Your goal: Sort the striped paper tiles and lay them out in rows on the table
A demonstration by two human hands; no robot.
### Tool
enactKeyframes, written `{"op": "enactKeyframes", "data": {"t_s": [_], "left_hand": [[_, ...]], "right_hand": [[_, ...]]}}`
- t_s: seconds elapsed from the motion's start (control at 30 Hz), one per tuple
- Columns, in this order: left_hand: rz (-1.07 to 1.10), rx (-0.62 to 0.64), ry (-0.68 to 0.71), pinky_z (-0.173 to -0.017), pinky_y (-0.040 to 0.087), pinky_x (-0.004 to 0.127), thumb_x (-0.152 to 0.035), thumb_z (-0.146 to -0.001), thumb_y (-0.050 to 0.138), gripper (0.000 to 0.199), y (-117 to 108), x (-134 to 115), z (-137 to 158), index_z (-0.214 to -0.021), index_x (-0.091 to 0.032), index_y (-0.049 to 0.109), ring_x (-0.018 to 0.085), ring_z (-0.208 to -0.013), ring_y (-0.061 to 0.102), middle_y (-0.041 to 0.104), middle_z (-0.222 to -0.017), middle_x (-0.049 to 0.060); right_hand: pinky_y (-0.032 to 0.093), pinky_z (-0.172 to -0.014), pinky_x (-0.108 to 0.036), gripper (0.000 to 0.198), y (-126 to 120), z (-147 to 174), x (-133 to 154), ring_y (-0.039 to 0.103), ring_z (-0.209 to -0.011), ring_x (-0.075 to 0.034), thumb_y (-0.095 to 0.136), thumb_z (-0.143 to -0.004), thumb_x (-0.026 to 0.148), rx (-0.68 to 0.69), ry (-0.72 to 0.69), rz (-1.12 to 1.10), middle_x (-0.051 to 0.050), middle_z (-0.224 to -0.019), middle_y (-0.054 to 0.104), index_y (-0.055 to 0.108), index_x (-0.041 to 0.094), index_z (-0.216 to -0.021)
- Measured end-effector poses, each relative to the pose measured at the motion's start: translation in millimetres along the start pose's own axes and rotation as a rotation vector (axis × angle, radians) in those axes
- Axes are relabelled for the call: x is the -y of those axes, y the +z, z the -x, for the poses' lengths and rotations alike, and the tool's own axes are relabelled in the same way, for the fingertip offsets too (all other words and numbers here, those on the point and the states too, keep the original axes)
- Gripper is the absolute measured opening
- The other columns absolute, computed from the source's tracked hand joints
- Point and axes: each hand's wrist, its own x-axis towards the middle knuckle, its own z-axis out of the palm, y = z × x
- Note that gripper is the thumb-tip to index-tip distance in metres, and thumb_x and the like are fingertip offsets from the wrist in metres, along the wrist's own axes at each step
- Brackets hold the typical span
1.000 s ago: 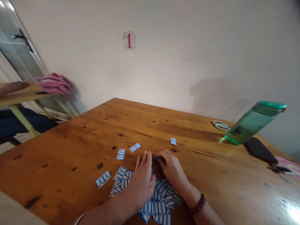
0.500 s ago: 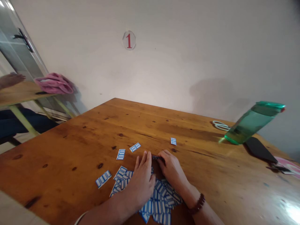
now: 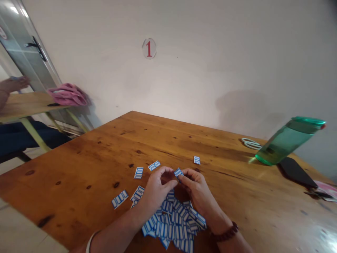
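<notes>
A small blue-and-white label sheet [image 3: 178, 172] is pinched between the thumb and fingers of my right hand [image 3: 198, 188], tilted up above the table. I cannot tell whether it is one sheet or a thin stack. My left hand [image 3: 155, 188] curves beside its left edge, thumb and index finger apart, the fingertips very near or touching it. Under both hands lies a loose, overlapping pile of similar label sheets [image 3: 171, 230], partly covered by my left forearm. Single sheets lie apart at the left [image 3: 119, 199], beyond my left hand [image 3: 154, 165] and beyond my right [image 3: 196, 160].
On the wooden table [image 3: 105, 158], a green bottle [image 3: 289, 140] leans at the right, near a white cable [image 3: 251, 143], a dark flat case [image 3: 297, 172] and keys [image 3: 319, 194]. At far left, another person's hand [image 3: 14, 84] is above a second table holding a pink cloth [image 3: 68, 95].
My right hand has turned and lifted, bringing the label sheet's printed face into view. My left hand has gone from flat fingers to a curved shape. The view has shifted slightly.
</notes>
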Motion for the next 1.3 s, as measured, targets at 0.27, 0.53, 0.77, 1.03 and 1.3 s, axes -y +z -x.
{"op": "enactKeyframes", "data": {"t_s": [0.27,0.53,0.77,1.03,1.3], "left_hand": [[0.095,-0.056,-0.035,-0.060,0.043,0.025,-0.028,-0.064,0.059,0.012,1,2,-4,-0.066,-0.016,0.057,0.013,-0.061,0.053,0.057,-0.062,-0.001],[0.024,-0.041,-0.062,-0.052,0.038,0.023,-0.027,-0.062,0.057,0.012,-2,3,-9,-0.060,-0.016,0.055,0.011,-0.053,0.047,0.051,-0.055,-0.003],[-0.088,-0.035,0.034,-0.055,0.038,0.023,-0.024,-0.065,0.054,0.009,-2,1,-7,-0.060,-0.016,0.054,0.012,-0.055,0.048,0.052,-0.056,-0.003],[-0.133,-0.015,0.120,-0.063,0.045,0.026,-0.024,-0.068,0.054,0.008,-3,2,-6,-0.070,-0.017,0.058,0.016,-0.067,0.057,0.061,-0.069,0.001],[-0.175,-0.201,0.213,-0.066,0.047,0.028,-0.022,-0.071,0.050,0.011,-12,14,-17,-0.076,-0.018,0.059,0.017,-0.073,0.060,0.064,-0.076,0.004]], "right_hand": [[0.024,-0.037,-0.017,0.029,10,7,0,0.032,-0.039,-0.004,0.070,-0.062,0.039,0.011,0.030,-0.012,0.008,-0.046,0.042,0.054,0.015,-0.064],[0.036,-0.048,-0.020,0.025,8,5,6,0.046,-0.050,-0.009,0.065,-0.064,0.039,-0.080,-0.171,0.249,0.002,-0.056,0.054,0.057,0.015,-0.063],[0.034,-0.049,-0.021,0.016,1,3,7,0.045,-0.053,-0.010,0.054,-0.071,0.029,-0.058,-0.307,0.559,0.002,-0.058,0.054,0.057,0.016,-0.062],[0.032,-0.046,-0.021,0.017,-5,4,10,0.040,-0.049,-0.009,0.057,-0.065,0.030,-0.090,-0.201,0.459,0.004,-0.051,0.048,0.053,0.016,-0.056],[0.022,-0.036,-0.020,0.024,-82,-16,48,0.027,-0.036,-0.004,0.062,-0.068,0.026,-0.402,0.040,0.463,0.009,-0.041,0.035,0.050,0.015,-0.051]]}}
